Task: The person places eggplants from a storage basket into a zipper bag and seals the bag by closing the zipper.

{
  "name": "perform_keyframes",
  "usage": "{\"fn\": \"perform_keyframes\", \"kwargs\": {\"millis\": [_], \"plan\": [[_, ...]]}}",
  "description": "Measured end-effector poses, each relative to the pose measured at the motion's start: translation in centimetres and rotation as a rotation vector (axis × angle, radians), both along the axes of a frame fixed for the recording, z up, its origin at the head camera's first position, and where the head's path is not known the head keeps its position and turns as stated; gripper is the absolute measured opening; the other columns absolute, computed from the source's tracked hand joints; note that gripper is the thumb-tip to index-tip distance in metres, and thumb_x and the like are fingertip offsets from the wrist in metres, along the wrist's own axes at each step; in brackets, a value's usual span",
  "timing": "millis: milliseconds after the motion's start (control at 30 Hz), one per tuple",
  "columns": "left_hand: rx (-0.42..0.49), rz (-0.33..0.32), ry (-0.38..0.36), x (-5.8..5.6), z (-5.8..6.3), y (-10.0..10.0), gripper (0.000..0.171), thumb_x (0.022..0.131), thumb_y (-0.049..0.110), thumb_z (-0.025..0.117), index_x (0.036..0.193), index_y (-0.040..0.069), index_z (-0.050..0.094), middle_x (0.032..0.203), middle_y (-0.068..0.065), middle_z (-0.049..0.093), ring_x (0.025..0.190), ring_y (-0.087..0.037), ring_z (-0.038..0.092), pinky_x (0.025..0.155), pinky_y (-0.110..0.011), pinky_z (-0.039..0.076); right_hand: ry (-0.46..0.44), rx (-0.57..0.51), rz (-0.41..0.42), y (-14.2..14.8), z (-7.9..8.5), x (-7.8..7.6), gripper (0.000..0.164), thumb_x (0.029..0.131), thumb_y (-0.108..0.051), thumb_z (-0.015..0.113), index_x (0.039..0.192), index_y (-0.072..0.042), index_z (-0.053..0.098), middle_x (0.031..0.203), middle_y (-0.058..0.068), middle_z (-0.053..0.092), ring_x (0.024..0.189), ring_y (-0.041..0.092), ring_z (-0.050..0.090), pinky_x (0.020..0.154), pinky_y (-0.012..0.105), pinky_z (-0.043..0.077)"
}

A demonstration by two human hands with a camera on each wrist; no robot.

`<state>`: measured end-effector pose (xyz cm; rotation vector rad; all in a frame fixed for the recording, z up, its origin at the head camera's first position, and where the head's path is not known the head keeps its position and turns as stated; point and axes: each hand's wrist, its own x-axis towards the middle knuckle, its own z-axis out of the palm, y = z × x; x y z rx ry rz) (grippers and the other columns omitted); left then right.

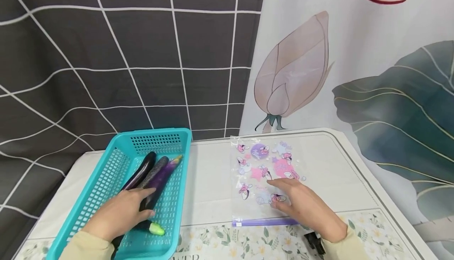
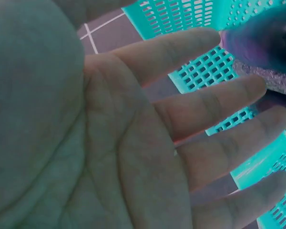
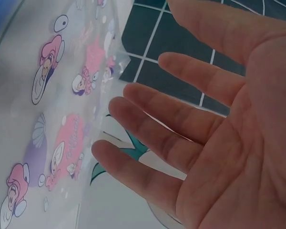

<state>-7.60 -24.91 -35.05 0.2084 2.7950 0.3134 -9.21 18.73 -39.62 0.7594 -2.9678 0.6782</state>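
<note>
In the head view, a turquoise plastic basket (image 1: 180, 212) at the left holds several long dark vegetables. One is a glossy, nearly black eggplant (image 1: 142, 169); beside it lies a purple eggplant (image 1: 164, 179) with a yellowish tip, and a rough, dark grey one (image 1: 156, 170) is between them. A pale green end (image 1: 157, 229) shows below. My left hand (image 1: 118, 214) is over the basket with fingers spread; whether it touches the eggplants I cannot tell. My right hand (image 1: 306, 203), fingers extended, is above a clear zip bag (image 1: 244, 208) printed with pink and purple cartoons, lying flat.
Under the basket and bag is a white table cover (image 1: 209, 189) with a floral front band (image 1: 213, 238). A dark curtain (image 1: 209, 86) with a white grid hangs behind, beside a white one (image 1: 354, 35) bearing plant prints. A small black object (image 1: 313, 241) sits by my right wrist.
</note>
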Motion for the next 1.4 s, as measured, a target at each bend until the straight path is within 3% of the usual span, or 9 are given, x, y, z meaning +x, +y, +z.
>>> {"fn": "perform_keyframes", "kwargs": {"millis": [267,600,900,1133,1400], "plan": [[0.027,-0.034,-0.057,-0.3,-0.4,-0.4,0.059,0.076,0.017,0.085,0.130,0.004,0.066,0.121,-0.017,0.068,0.108,-0.036,0.065,0.086,-0.055,0.054,-0.036,0.045,0.043,0.1,0.1,0.0,0.062,0.074,-0.021,0.088,0.131,-0.011,0.065,0.130,0.004,0.065,0.123,0.030,0.058,0.100,0.049,0.047],[0.007,-0.044,-0.081,-0.1,-1.0,-0.9,0.055,0.070,0.018,0.090,0.121,0.003,0.072,0.119,-0.017,0.069,0.111,-0.038,0.062,0.091,-0.058,0.050,-0.077,0.063,0.125,-0.1,-0.4,0.1,0.067,0.060,-0.026,0.095,0.120,-0.010,0.070,0.121,0.003,0.067,0.115,0.026,0.061,0.096,0.045,0.050],[0.014,-0.010,-0.140,-0.1,-1.2,-0.9,0.052,0.058,0.008,0.094,0.107,0.010,0.076,0.115,-0.016,0.068,0.110,-0.038,0.061,0.088,-0.057,0.052,-0.107,0.082,0.156,-0.1,-0.8,0.2,0.065,0.059,-0.025,0.095,0.118,-0.011,0.071,0.112,-0.004,0.067,0.106,0.018,0.060,0.091,0.041,0.051],[0.018,-0.043,-0.149,0.4,-1.7,-0.8,0.049,0.051,0.004,0.095,0.095,0.015,0.077,0.103,-0.008,0.072,0.102,-0.033,0.065,0.090,-0.057,0.051,-0.204,0.096,0.155,-0.2,-0.9,0.3,0.060,0.062,-0.021,0.094,0.117,-0.014,0.071,0.112,-0.006,0.065,0.105,0.016,0.061,0.088,0.040,0.052],[0.013,-0.037,-0.157,0.7,-1.9,-0.4,0.046,0.051,-0.010,0.090,0.089,0.014,0.078,0.095,-0.004,0.073,0.093,-0.029,0.067,0.081,-0.050,0.056,-0.229,0.108,0.141,-0.1,-1.1,0.2,0.053,0.064,-0.009,0.090,0.114,-0.013,0.072,0.111,-0.004,0.065,0.105,0.018,0.061,0.087,0.041,0.053]]}}
